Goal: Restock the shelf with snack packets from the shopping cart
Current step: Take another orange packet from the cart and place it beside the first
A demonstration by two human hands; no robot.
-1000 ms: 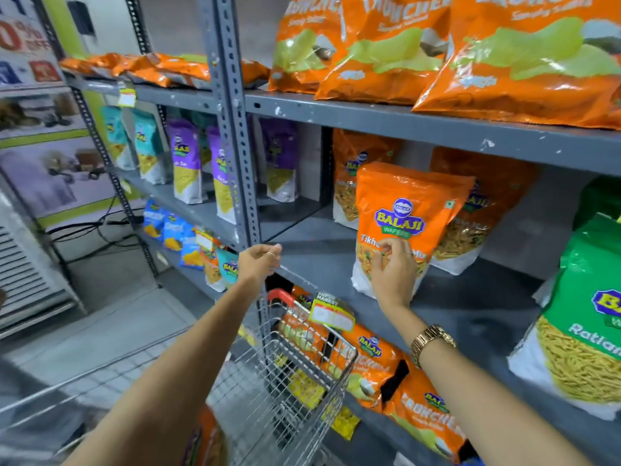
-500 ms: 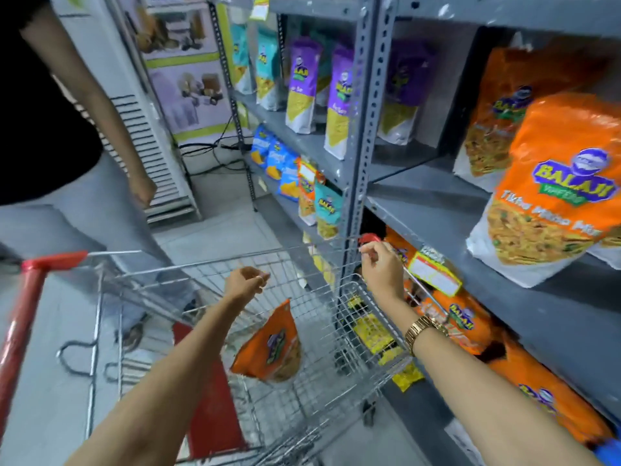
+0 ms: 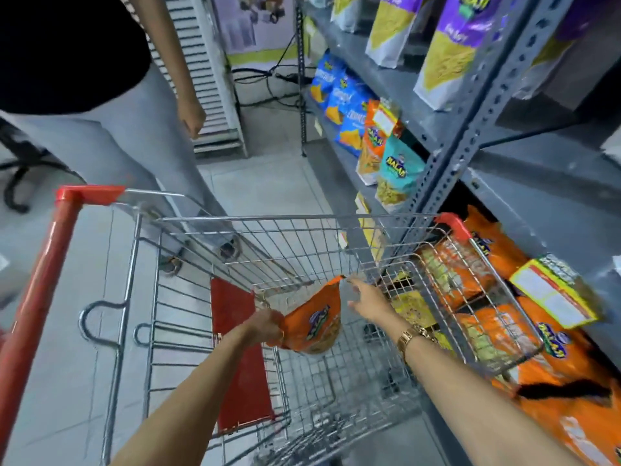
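Observation:
An orange snack packet [image 3: 316, 322] stands inside the wire shopping cart [image 3: 302, 243]. My left hand [image 3: 265, 326] is deep in the cart and grips the packet's lower left edge. My right hand [image 3: 364, 299], a gold watch on its wrist, reaches in beside the packet's right side with fingers spread, close to its top corner and holding nothing. The grey metal shelf [image 3: 524, 183] runs along the right, with orange packets [image 3: 551, 344] on its lowest level behind the cart's side.
Another person [image 3: 111, 105] in a black top and grey trousers stands just beyond the cart on the left. The cart's red handle [image 3: 43, 274] is at the left. Blue, teal and purple packets [image 3: 396, 169] fill the shelves further along. Cables lie on the floor ahead.
My view has tipped down into the cart. My left hand dropped and took hold of the orange packet. My right hand left the cart's rim and came down beside the packet.

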